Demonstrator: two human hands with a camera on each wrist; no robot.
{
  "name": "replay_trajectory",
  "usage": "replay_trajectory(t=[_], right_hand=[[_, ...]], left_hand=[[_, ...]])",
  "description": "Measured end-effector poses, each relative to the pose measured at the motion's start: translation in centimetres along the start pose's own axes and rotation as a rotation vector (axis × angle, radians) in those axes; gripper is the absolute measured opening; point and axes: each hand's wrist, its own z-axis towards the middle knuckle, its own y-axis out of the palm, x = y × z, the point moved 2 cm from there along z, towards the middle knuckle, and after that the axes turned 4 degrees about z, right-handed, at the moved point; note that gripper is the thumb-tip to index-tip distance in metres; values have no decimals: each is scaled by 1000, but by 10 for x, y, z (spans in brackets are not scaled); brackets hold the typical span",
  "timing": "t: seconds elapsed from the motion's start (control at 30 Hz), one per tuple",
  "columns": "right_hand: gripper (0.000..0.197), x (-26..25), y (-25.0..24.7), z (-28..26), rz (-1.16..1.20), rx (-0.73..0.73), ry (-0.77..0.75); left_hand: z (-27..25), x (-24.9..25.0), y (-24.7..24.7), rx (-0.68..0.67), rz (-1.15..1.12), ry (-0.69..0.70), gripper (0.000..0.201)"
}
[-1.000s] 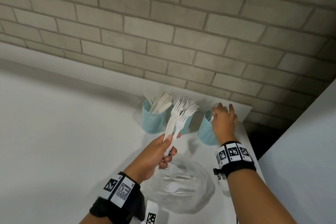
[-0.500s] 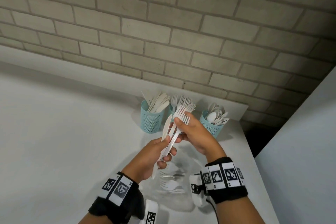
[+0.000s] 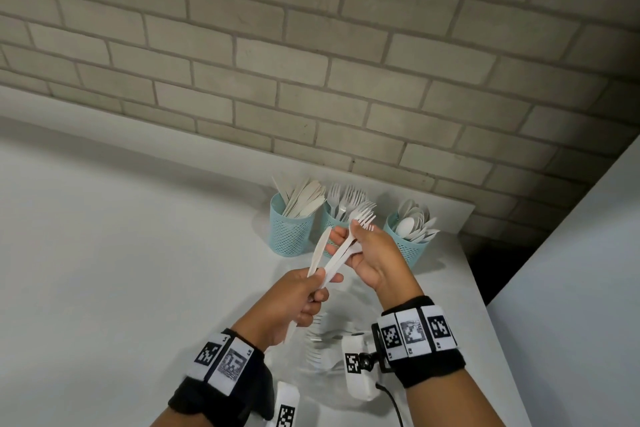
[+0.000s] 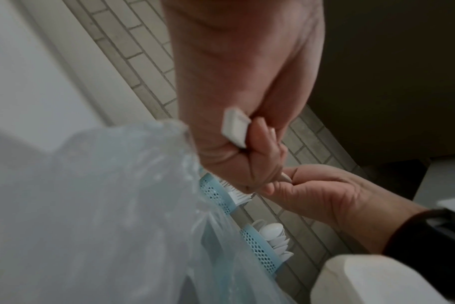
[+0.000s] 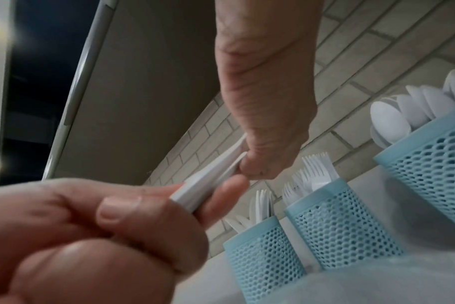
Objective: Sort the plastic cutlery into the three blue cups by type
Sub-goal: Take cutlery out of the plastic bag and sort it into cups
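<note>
Cutlery is fanning out between two hands above a white counter (image 3: 104, 253), in front of a brick wall. Going from left to right: the left hand (image 3: 294, 302) is clenching its fingers round the handle ends of a small bundle, which holds one knife (image 3: 320, 248) and several forks (image 3: 362, 215). The bundle's long axis is running up and to the right, away from the left hand and toward the cups. The right hand (image 3: 372, 253) is gripping the fork stems higher up, thumb on top and fingers curled beneath, with the tines sticking out just past its fingers. The knife is splaying off to the left, outside the right hand's hold.

Behind the hands, three blue mesh cups are standing in a row: the left cup (image 3: 291, 236) is holding knives, the middle cup (image 3: 330, 218) forks, the right cup (image 3: 410, 246) spoons. The fork tines are pointing at the middle cup, which is sitting just beyond the right hand, so that hand is the nearer one for dropping the forks in. A clear plastic bag (image 3: 322, 350) with more forks inside is lying on the counter beneath the wrists.
</note>
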Motion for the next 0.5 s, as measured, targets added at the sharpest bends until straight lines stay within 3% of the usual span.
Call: replay_trajectory(t=[0.1, 0.2, 0.27, 0.37, 0.5], right_hand=[[16, -2, 2, 7, -67, 55, 9], [13, -19, 2, 22, 84, 146, -92], [7, -37, 3, 31, 145, 207, -241], [17, -61, 11, 42, 102, 243, -570], [20, -67, 18, 59, -119, 272, -856]], left_hand=[[0, 0, 1, -4, 23, 6, 32], [1, 1, -2, 25, 27, 19, 33], [2, 3, -6, 45, 18, 29, 34], [3, 4, -10, 75, -37, 32, 37], [8, 5, -14, 132, -172, 41, 39]])
